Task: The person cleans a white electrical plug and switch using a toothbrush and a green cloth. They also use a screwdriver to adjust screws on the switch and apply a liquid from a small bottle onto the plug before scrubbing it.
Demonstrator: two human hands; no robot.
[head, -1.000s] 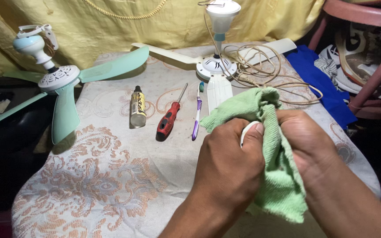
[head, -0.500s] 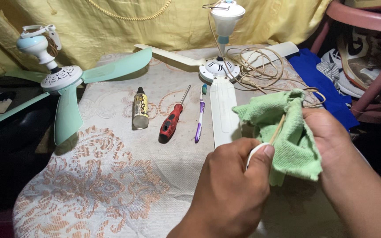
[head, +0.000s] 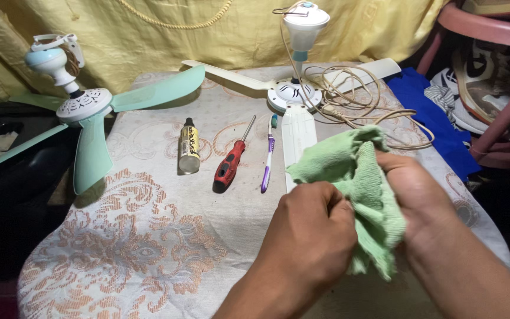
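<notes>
Head view: both hands grip green cloth (head: pixel 368 188) above patterned table (head: pixel 119 254). Left hand (head: pixel 314 233) fingers curled tight, pinching cloth's left side. Right hand (head: pixel 415 195) fingers wrapped behind the cloth. White fan (head: pixel 296 94) just behind; screwdriver (head: pixel 230 162), toothbrush (head: pixel 267 159), small bottle (head: pixel 189 147) lie left.

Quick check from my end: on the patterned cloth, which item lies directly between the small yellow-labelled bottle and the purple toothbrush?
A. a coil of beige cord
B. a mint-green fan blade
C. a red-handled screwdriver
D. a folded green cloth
C: the red-handled screwdriver lies between the small yellow-labelled bottle and the purple toothbrush, while the green cloth is held in both hands further right.
</notes>
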